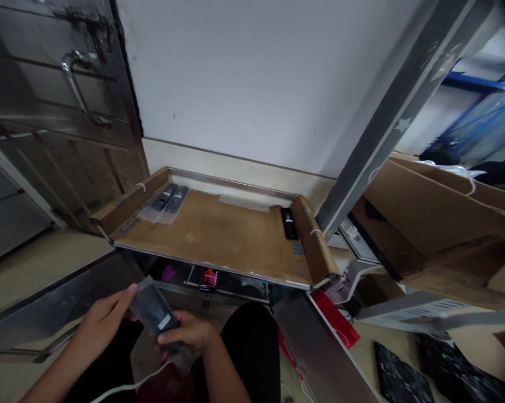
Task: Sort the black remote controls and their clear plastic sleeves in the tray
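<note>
A flat black device in a frosted plastic bag (150, 302), with a small white label, is held low in front of my lap. My left hand (105, 313) pinches the bag's upper left end between thumb and fingers. Around the lower part of the device, my right hand (191, 330) is closed, its thumb lying below the label. Loose plastic hangs beneath the right fingers. On the cardboard-lined tray (218, 235) ahead, more bagged black devices (168, 201) lie at the left. A bare black device (288, 224) with a white label rests along the right side.
A lit phone (208, 279) sits on a shelf under the tray, near a purple scrap (168, 273). Large cardboard boxes (445, 218) stand at the right. Black plastic bags (403, 372) lie on the floor. A white cable (126, 387) runs by my lap.
</note>
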`<act>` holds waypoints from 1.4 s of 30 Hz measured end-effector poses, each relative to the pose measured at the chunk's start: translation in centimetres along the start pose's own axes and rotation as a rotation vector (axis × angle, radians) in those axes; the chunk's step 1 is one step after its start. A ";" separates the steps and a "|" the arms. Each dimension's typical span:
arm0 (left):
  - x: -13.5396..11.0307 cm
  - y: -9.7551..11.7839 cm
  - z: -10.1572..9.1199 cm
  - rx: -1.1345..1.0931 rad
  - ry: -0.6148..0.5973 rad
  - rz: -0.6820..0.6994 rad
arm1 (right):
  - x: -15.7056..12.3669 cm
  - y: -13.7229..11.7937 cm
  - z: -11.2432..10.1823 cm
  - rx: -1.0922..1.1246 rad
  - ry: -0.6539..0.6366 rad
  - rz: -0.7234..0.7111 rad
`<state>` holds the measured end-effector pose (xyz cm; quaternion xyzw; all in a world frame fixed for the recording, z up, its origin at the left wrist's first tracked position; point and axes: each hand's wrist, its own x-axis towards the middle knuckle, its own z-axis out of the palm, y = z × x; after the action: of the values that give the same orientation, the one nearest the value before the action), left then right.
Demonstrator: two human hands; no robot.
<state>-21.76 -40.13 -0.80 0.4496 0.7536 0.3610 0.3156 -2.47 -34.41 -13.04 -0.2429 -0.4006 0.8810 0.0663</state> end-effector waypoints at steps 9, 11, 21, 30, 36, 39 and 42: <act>0.8 1.2 -0.6 0.002 0.149 -0.032 | -0.1 -0.9 0.1 -0.038 0.021 0.069; 1.0 1.0 -0.7 0.034 0.174 -0.024 | -0.1 -0.9 0.1 -0.031 0.016 0.068; 1.1 0.8 -1.1 0.201 0.338 0.061 | 0.5 -0.3 -0.7 -0.081 -0.022 0.047; 1.9 0.6 0.1 0.367 0.087 0.287 | 0.4 -0.3 -0.9 -0.134 -0.047 0.081; 2.0 1.0 -1.0 0.355 0.125 0.318 | 0.4 -0.5 -1.0 -0.160 -0.084 0.113; 2.3 1.4 -1.6 0.350 0.196 0.316 | 0.6 -0.5 -1.2 -0.174 -0.133 0.112; 2.2 2.4 -2.0 0.334 0.215 0.298 | 0.7 -0.5 -1.2 -0.167 -0.180 0.102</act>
<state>-23.14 -37.85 1.93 0.5608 0.7574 0.3198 0.0980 -2.57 -33.00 -13.63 -0.1876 -0.4639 0.8651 -0.0352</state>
